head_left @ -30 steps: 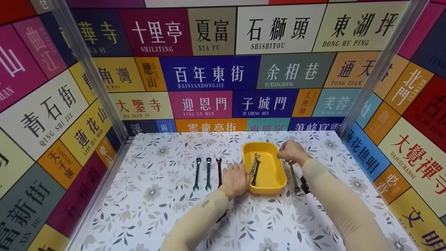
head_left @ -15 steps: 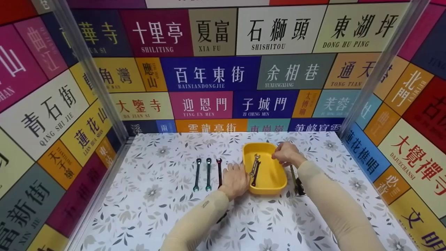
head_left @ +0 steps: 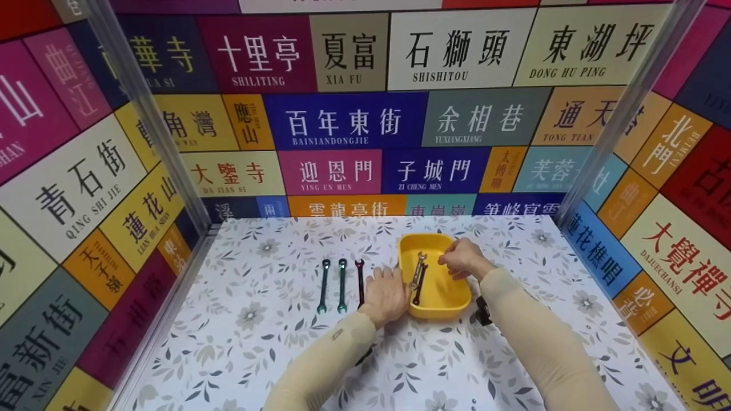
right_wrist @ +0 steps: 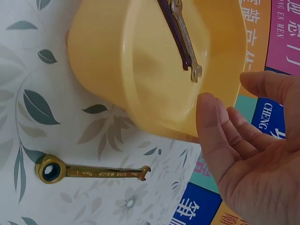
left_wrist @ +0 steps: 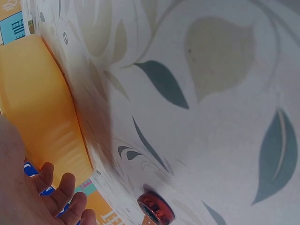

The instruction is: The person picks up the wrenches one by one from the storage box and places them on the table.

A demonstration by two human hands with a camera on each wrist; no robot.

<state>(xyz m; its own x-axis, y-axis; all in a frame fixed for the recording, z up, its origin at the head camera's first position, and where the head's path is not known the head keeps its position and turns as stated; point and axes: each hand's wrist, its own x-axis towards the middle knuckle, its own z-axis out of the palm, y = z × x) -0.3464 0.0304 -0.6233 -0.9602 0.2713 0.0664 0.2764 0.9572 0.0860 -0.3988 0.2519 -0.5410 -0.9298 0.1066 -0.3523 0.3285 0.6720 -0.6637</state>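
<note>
A yellow bin (head_left: pixel 440 313) stands on the table with two combination wrenches in it: a silver one (head_left: pixel 416 274) and a dark purple one (right_wrist: pixel 174 40). My left hand (head_left: pixel 386 290) rests against the bin's left side, its fingers loosely extended in the left wrist view. Over the bin's right rim is my right hand (head_left: pixel 464 258); the right wrist view has its thumb and fingertips apart, nothing between them. A gold combination wrench (right_wrist: pixel 105 172) lies on the table right of the bin; my right arm hides it in the head view.
Left of the bin lie two teal wrenches (head_left: pixel 324 285) side by side. Closer to my left hand is a dark red wrench (head_left: pixel 360 278), partly covered by that hand. Walls with colourful sign panels (head_left: pixel 342 120) enclose the table at the back and sides.
My right hand has moved left, from outside the bin's right rim to over it, and its arm now covers the gold wrench in the head view. The left hand stays in place.
</note>
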